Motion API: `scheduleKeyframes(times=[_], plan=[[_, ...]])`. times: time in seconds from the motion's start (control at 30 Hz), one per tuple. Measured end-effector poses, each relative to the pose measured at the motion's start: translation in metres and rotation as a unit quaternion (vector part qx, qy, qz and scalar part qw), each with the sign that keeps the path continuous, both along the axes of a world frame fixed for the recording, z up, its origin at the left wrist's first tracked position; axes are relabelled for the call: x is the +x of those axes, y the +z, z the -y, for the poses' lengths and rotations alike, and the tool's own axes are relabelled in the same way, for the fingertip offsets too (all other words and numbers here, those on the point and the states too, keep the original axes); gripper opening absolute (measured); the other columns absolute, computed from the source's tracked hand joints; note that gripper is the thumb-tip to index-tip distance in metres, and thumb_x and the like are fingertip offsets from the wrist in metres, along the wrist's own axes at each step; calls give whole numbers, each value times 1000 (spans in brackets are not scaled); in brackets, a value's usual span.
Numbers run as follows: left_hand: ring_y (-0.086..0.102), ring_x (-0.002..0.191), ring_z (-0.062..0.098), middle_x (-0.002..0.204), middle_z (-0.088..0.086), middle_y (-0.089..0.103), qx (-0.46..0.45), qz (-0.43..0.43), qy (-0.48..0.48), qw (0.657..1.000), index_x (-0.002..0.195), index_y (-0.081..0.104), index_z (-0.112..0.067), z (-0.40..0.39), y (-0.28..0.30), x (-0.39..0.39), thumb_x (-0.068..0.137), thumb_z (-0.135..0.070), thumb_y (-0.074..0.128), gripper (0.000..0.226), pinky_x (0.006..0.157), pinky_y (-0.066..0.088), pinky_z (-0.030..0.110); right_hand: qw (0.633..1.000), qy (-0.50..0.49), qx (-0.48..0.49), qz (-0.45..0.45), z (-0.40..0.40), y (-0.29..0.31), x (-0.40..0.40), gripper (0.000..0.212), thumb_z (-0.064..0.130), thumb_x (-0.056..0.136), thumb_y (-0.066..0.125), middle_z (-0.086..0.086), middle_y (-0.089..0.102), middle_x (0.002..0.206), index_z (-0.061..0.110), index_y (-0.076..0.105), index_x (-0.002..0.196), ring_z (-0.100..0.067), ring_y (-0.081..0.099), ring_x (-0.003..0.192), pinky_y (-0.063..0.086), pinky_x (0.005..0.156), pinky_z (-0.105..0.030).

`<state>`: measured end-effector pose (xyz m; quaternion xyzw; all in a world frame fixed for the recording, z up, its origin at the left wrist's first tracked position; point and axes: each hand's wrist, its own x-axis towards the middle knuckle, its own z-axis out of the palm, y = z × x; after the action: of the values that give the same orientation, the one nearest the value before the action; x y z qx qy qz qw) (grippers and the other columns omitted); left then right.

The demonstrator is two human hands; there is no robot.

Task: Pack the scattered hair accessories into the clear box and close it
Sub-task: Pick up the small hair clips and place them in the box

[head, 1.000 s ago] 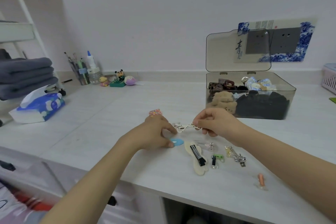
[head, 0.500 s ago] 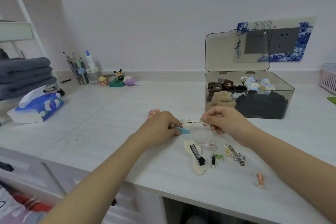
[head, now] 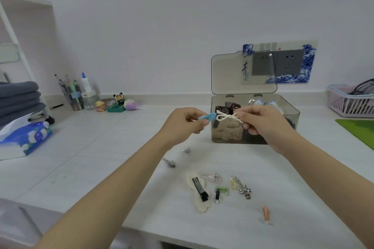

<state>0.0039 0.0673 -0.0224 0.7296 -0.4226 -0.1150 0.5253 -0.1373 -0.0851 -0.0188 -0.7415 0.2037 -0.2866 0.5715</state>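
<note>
From the head view, my left hand [head: 183, 125] pinches a small blue clip [head: 208, 117] between thumb and fingertips, held up just in front of the box [head: 291, 113]. My right hand [head: 261, 121] pinches a white bow clip [head: 227, 117] at its right end, the loops pointing toward the blue clip; the two pieces are close, and I cannot tell whether they touch. Both hands sit near the box's front wall, at about the height of its rim. The lid [head: 228, 75] stands upright at the back, so the way in is clear, and the box already holds dark and tan soft pieces.

I judge both pieces to be very light. The bow looks like thin cord, soft and floppy, so holding it by the knot or the metal backing should steady it better than holding a loop. The blue clip looks stiff and smooth, likely slippery, so a pinch across its flat faces suits it.

On the table [head: 121, 168] more pieces wait: a cream clip [head: 199, 192] with a black bar, a clear clip [head: 210, 177], a green clip [head: 221, 193], a silver bunch [head: 241, 188], an orange clip [head: 265, 213], and two grey clips [head: 170, 162] further left. These are small and low-lying; I expect each needs a fingertip pinch at an edge, perhaps a nail under it to lift.
</note>
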Motion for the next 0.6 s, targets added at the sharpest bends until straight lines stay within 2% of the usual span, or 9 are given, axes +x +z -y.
scheduleKeyframes(times=[0.13, 0.23, 0.27, 0.33, 0.4, 0.47, 0.53, 0.6], plan=[[63, 75, 14, 82, 6, 68, -31, -13, -28, 999, 96, 69, -13, 34, 25, -5, 87, -8, 66, 11, 72, 56, 20, 997, -64, -49, 6, 27, 21, -14, 9, 14, 90, 59, -2, 58, 63, 14, 68, 92, -10, 46, 50, 39, 49, -18], [63, 74, 13, 86, 5, 69, -15, 14, -35, 999, 99, 69, -15, 70, 39, -9, 86, -14, 68, 13, 77, 55, 27, 990, -110, -84, -3, 57, 31, -20, 10, 17, 89, 61, -2, 64, 71, 16, 70, 94, -10, 52, 55, 42, 54, -21], [63, 75, 13, 90, 5, 70, 5, 37, -29, 999, 100, 70, -15, 83, 41, -8, 85, -17, 69, 15, 76, 55, 26, 987, -124, -99, -16, 66, 33, -20, 10, 19, 88, 62, -1, 66, 74, 17, 70, 94, -10, 55, 58, 42, 56, -21], [59, 70, 10, 93, 5, 71, 52, 94, -14, 994, 98, 73, -17, 106, 41, -5, 83, -22, 71, 16, 63, 52, 18, 981, -143, -129, -40, 83, 33, -18, 10, 21, 88, 62, 1, 66, 78, 18, 70, 93, -9, 56, 60, 40, 57, -20], [53, 61, 8, 83, 1, 70, 83, 119, -9, 989, 94, 75, -15, 130, 40, 1, 81, -23, 72, 15, 53, 44, 17, 974, -154, -157, -64, 101, 31, -16, 10, 22, 88, 62, 2, 66, 78, 16, 69, 92, -9, 56, 59, 38, 54, -20], [48, 56, 8, 68, -3, 64, 104, 121, 1, 987, 91, 76, -12, 139, 36, 5, 80, -19, 72, 13, 52, 38, 19, 966, -154, -185, -95, 108, 28, -10, 9, 22, 88, 62, 1, 66, 82, 17, 69, 90, -12, 58, 64, 37, 54, -19], [47, 55, 7, 67, -3, 63, 129, 134, 7, 982, 89, 76, -11, 151, 32, 9, 80, -17, 72, 12, 52, 37, 19, 960, -156, -202, -111, 117, 25, -5, 11, 23, 86, 63, -1, 67, 86, 17, 70, 90, -15, 59, 74, 38, 56, -19], [50, 57, 7, 67, -3, 64, 145, 142, 0, 979, 89, 76, -11, 158, 28, 13, 80, -17, 71, 11, 52, 37, 18, 960, -154, -203, -115, 124, 22, 1, 12, 23, 86, 64, 0, 66, 83, 15, 71, 92, -14, 58, 73, 37, 57, -18]])
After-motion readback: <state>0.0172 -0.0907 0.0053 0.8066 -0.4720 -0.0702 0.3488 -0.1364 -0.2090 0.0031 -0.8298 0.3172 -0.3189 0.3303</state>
